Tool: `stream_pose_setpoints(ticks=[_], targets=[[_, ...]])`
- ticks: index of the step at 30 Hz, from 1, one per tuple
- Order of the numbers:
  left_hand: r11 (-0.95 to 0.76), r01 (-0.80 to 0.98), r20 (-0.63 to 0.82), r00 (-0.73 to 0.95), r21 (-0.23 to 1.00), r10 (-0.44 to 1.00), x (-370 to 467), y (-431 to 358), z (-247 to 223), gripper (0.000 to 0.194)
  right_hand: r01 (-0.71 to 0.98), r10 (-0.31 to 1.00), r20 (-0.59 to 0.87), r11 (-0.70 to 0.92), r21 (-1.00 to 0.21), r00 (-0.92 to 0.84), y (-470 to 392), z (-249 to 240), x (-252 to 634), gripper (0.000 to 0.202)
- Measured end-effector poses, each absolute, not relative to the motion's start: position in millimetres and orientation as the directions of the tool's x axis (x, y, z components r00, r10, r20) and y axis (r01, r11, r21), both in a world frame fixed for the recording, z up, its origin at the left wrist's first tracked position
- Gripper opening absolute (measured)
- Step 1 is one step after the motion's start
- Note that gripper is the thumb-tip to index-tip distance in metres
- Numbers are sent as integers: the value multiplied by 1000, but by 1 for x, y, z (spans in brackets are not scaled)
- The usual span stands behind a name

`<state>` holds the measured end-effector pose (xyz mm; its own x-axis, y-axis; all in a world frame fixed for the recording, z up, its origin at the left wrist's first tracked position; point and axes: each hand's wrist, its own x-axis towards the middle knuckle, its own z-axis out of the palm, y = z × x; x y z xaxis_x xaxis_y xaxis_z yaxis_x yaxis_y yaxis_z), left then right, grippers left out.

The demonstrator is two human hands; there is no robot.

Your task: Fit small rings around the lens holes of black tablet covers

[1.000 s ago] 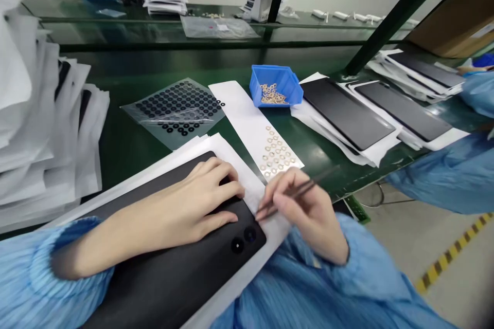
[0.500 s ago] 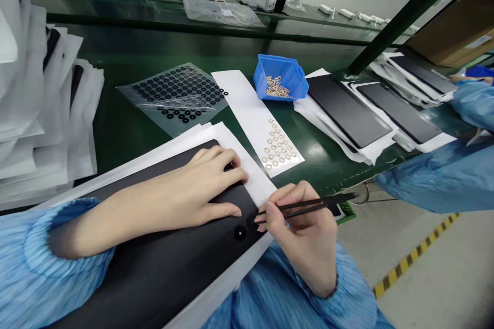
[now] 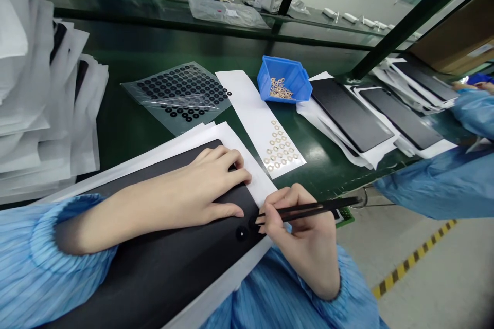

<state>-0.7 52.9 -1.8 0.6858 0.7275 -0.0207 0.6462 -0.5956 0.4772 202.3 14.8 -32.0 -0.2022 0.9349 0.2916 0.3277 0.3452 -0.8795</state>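
A black flat panel [image 3: 165,272] lies on white paper sheets [image 3: 227,131] in front of me. My left hand [image 3: 216,180] rests on its right part, thumb spread from the lightly bent fingers, holding nothing. My right hand [image 3: 301,236] is closed around black tweezers [image 3: 320,207]. Their tips are at the panel's right end, near a second round dark spot partly hidden by my fingers. Just left of the tips sits a black ring [image 3: 242,234] with a small bright centre. Whether the tips grip anything is too dark to tell.
Beyond the panel lie a clear sheet of black rings [image 3: 185,87] and a white strip with gold-coloured rings [image 3: 280,151]. A blue bin [image 3: 285,79] holds more gold rings. Paper-layered black panels [image 3: 351,113] lie right; a tall stack [image 3: 73,108] stands left. Another person's blue sleeve [image 3: 436,185] reaches in.
The view has shifted slightly. My left hand stays on the panel, and the tweezers have tilted a little while their tips remain at the panel's right end.
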Motion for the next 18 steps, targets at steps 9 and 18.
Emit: stream_pose_setpoints(ticks=[9,18], targets=[[-599,648,-26,689,471,725,0,54,-2,26,256,956,247,281,-925,-157,16,-34,201,19],[-619,625,15,698,475,716,-3,54,-6,26,350,937,294,344,-872,-189,15,-30,201,19]])
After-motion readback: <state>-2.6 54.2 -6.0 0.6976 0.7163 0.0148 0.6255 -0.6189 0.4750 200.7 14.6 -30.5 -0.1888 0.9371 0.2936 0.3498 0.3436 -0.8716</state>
